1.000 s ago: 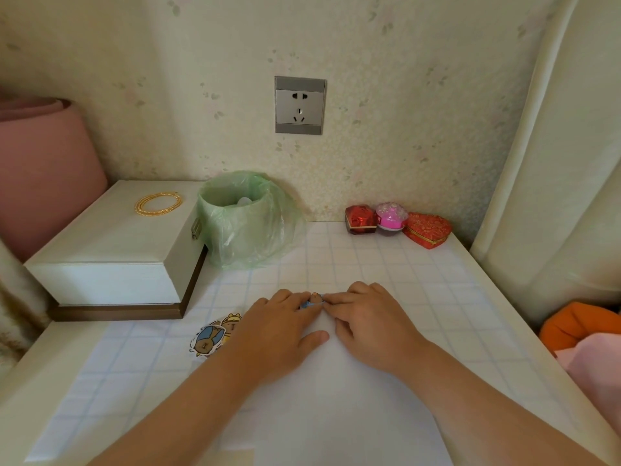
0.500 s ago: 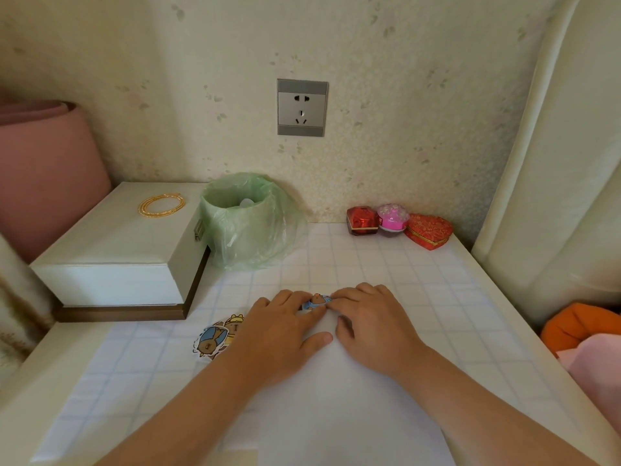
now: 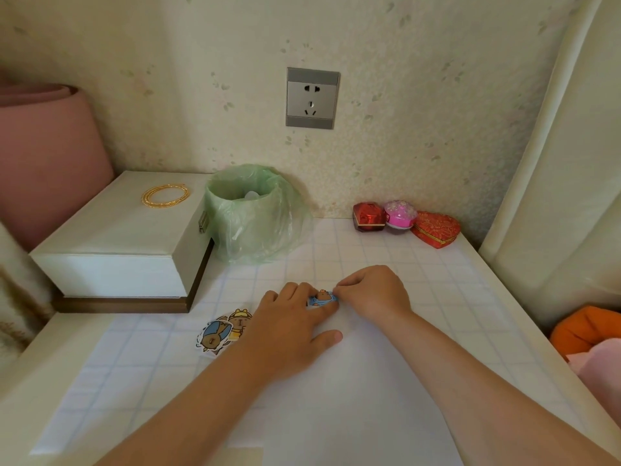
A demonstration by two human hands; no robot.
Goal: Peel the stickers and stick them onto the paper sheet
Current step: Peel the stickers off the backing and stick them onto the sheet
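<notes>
A grid-patterned table (image 3: pixel 420 280) stands against the wall, with a white box (image 3: pixel 114 243) and a green-bagged bin (image 3: pixel 250 213) at rear left. A white paper sheet (image 3: pixel 353 405) lies in front. The left hand (image 3: pixel 289 331) rests flat on it, fingertips touching a blue bear sticker (image 3: pixel 322 297) near the sheet's far edge. The right hand (image 3: pixel 373 292) pinches that sticker with curled fingers.
</notes>
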